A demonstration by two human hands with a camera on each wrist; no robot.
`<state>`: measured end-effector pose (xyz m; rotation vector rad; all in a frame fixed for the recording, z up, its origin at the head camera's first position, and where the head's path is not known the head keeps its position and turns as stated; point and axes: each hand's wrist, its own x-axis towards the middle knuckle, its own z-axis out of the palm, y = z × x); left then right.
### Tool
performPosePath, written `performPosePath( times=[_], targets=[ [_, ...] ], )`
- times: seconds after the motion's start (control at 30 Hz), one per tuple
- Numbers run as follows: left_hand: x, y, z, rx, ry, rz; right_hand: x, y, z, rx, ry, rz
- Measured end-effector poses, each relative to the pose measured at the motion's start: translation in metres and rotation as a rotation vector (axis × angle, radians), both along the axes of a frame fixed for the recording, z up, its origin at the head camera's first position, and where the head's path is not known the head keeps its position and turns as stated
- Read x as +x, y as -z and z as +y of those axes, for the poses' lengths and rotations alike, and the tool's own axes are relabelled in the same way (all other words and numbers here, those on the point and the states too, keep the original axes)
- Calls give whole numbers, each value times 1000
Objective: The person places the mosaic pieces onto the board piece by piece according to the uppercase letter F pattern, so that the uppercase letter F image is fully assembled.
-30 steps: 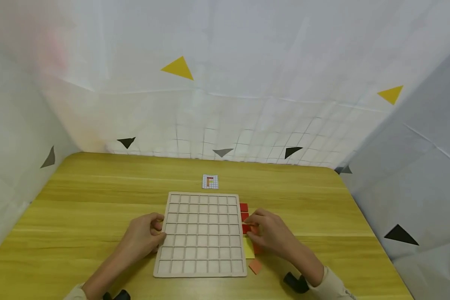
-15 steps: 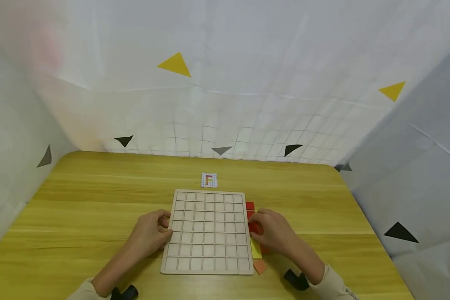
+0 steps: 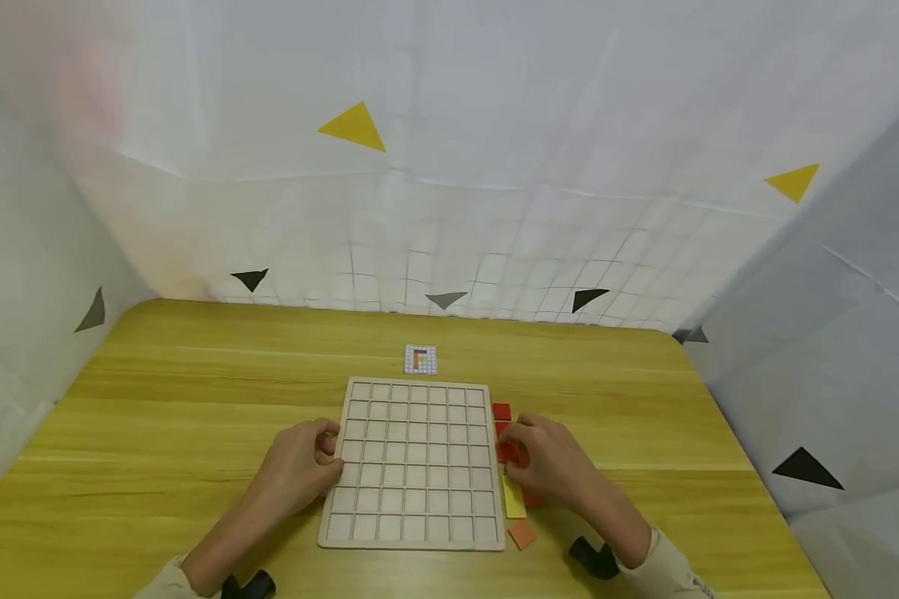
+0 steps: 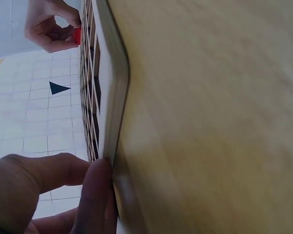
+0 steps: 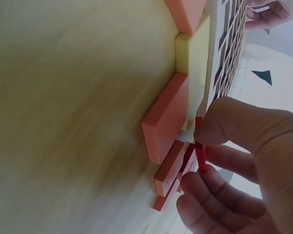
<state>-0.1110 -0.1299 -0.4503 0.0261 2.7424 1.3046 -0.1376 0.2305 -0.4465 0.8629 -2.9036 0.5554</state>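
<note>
A pale wooden grid board (image 3: 418, 476) lies flat in front of me, its cells bare. My left hand (image 3: 298, 467) grips its left edge; in the left wrist view the thumb (image 4: 95, 195) presses against the rim. By the right edge, my right hand (image 3: 558, 466) pinches a small red tile (image 5: 201, 157) between thumb and fingers. Under and around that hand lie more red tiles (image 3: 501, 412), a yellow strip (image 3: 514, 499) against the board, and an orange square (image 3: 521, 534). A larger orange block (image 5: 168, 122) shows in the right wrist view. The right fingers hide some pieces.
Behind the board lies a small printed card (image 3: 420, 359) with a coloured pattern on a grid. White sheeting (image 3: 449, 208) with coloured triangles encloses the back and sides of the wooden table (image 3: 195, 399). Black devices (image 3: 595, 559) sit at both wrists.
Board and left hand have shifted to the right, and the yellow strip and orange square have moved right with them. During the last half second little has moved; the right hand stays over the tiles.
</note>
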Motion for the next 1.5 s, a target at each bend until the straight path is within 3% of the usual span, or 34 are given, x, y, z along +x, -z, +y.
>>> performPosePath(
  times=[0.27, 0.63, 0.87, 1.2, 1.5],
  targets=[
    [1, -1, 0, -1, 9, 4, 0, 1, -1, -54, -38, -26],
    [2, -2, -1, -24, 20, 33, -1, 0, -5, -7, -101, 0],
    [2, -2, 0, -32, 20, 13, -1, 2, -6, 20, -116, 7],
    [3, -2, 0, -25, 24, 23, -1, 3, -6, 56, -117, 51],
    [2, -2, -2, -19, 31, 37, -3, 0, -4, 115, -134, 151]
  ],
)
